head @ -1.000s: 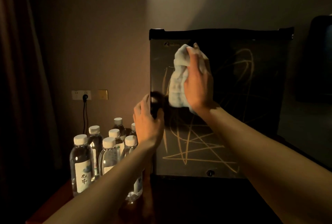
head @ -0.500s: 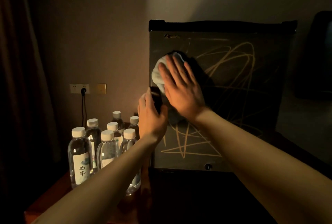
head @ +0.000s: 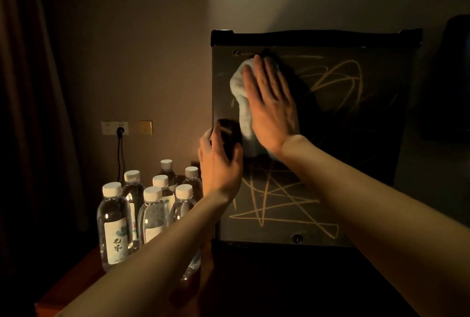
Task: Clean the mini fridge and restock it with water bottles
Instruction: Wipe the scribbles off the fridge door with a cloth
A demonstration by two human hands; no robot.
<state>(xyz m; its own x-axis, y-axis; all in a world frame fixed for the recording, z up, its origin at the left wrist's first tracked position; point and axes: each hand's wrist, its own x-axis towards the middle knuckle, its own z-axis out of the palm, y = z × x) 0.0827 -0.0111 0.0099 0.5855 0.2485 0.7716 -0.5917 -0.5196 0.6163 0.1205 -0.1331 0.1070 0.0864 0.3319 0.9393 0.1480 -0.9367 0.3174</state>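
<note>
My main worry is the water bottles. They stand in a tight group on the wooden counter, just beside the fridge, and my left forearm passes directly over the nearest caps. If I lower that arm, I think one bottle can fall and push the others down with it.

The second risk is the cloth. My right hand lies flat on it with straight fingers and only presses it against the door; nothing holds it by a pinch. If the pressure becomes weak during a wipe, the cloth may slide out and drop. Pressing too hard could, I judge, push the mini fridge back, so my left hand grips the dark handle at the door's left edge, fingers curled around it.

The mini fridge stands on the counter against the wall, door closed. Its dark front carries pale scribbled lines: loops at upper right, crossing zigzags below. The part near the cloth looks cleaner. In this dim light I cannot tell if faint marks are left there.
</note>
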